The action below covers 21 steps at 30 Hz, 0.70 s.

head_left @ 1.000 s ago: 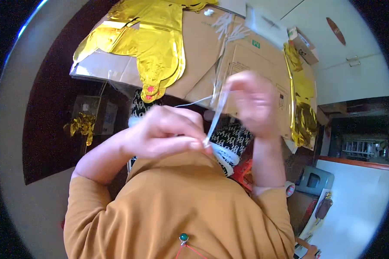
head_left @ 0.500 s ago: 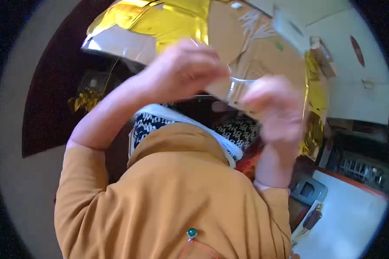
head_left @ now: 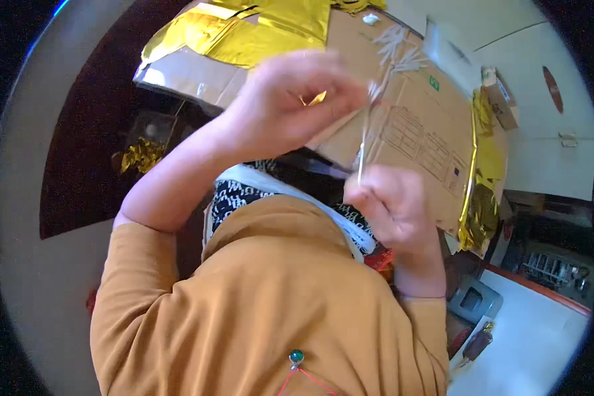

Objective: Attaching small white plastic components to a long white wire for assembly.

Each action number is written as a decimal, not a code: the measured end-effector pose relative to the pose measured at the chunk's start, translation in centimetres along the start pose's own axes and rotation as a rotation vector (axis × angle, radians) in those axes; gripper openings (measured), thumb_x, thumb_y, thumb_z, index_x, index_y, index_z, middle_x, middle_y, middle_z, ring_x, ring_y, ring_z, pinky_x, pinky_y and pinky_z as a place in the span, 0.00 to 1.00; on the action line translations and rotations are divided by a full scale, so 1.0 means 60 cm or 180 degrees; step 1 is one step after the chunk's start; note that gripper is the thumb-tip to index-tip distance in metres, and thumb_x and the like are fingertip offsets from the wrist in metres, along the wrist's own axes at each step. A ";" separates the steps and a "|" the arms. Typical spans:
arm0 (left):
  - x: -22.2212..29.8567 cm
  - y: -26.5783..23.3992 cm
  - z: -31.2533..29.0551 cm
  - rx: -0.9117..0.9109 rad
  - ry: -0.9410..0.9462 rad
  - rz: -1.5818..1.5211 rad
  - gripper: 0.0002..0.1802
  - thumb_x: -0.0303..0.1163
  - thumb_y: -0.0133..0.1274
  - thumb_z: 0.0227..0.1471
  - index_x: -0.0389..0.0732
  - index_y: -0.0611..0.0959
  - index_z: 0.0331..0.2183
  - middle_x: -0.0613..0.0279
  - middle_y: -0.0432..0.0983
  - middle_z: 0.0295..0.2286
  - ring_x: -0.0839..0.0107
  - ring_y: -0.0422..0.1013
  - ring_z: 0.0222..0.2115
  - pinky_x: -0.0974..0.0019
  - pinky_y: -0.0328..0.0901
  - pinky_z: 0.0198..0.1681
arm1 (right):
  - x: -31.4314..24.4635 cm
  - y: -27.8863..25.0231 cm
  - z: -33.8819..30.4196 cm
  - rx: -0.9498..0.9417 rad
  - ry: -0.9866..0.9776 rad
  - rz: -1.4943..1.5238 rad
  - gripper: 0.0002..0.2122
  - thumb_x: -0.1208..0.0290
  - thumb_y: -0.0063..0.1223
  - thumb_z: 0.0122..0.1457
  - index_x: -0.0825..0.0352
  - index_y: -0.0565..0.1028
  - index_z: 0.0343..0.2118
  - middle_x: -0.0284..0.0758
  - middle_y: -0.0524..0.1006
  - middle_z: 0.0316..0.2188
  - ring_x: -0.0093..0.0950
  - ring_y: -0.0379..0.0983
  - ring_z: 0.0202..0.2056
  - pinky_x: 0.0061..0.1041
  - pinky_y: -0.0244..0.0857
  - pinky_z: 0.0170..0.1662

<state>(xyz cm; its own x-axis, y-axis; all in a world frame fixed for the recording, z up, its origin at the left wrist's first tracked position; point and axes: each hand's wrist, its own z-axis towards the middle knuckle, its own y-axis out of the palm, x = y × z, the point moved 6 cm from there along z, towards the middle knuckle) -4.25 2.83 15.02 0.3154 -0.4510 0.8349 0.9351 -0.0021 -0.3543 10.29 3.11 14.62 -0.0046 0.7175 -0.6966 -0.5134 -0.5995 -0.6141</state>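
Note:
My left hand (head_left: 303, 102) is raised over the cardboard, its thumb and fingers closed together and slightly blurred at the tips. Lower and to the right, my right hand (head_left: 396, 201) makes a fist with the thumb on top. Between them runs a thin whitish, partly see-through strip (head_left: 363, 145), upright and narrow. Its lower end goes into the right fist, its upper end meets the left fingertips. Behind both hands lies a flattened brown cardboard sheet (head_left: 416, 132) with printed boxes. White fringed strips (head_left: 402, 56) lie on its far part.
Shiny gold foil (head_left: 270, 36) covers the cardboard's far left, and more gold foil (head_left: 485, 132) hangs along its right edge. Gold scraps (head_left: 142, 156) sit at the left. A small carton (head_left: 499, 98) stands far right; a grey plastic item (head_left: 475, 299) is by a white surface (head_left: 528, 330).
My hands have moved apart: the right has dropped lower and closed into a fist, the left has shifted slightly right. The strip between them now stands upright.

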 end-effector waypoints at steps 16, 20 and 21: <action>-0.034 0.024 0.030 -0.0155 0.0050 -0.0386 0.05 0.26 0.51 0.51 0.35 0.80 0.28 0.60 0.77 0.27 0.75 0.71 0.26 0.71 0.65 0.31 | 0.022 -0.032 -0.011 0.0241 0.0201 0.0878 0.03 0.77 0.48 0.54 0.67 0.72 0.24 0.31 0.74 0.25 0.22 0.68 0.25 0.22 0.62 0.30; -0.002 0.077 0.017 -0.1055 -0.0032 -0.1794 0.08 0.27 0.52 0.51 0.33 0.79 0.24 0.58 0.76 0.26 0.68 0.71 0.28 0.67 0.64 0.34 | 0.103 -0.076 -0.010 0.0981 0.0766 0.0673 0.02 0.77 0.48 0.53 0.67 0.73 0.29 0.40 0.72 0.21 0.35 0.71 0.24 0.27 0.64 0.29; -0.004 0.048 0.024 -0.0573 -0.0280 -0.2029 0.08 0.26 0.51 0.51 0.33 0.79 0.24 0.59 0.75 0.25 0.69 0.71 0.28 0.68 0.64 0.34 | 0.084 -0.039 -0.010 0.0132 0.0705 -0.0284 0.03 0.78 0.48 0.53 0.68 0.73 0.29 0.38 0.73 0.22 0.31 0.72 0.26 0.27 0.65 0.30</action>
<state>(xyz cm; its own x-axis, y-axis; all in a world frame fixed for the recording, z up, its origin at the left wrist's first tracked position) -1.39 4.22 14.42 -0.2710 -0.2377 0.9328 0.9037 -0.3966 0.1615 11.96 7.91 12.32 0.2283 0.6689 -0.7074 -0.5380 -0.5189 -0.6643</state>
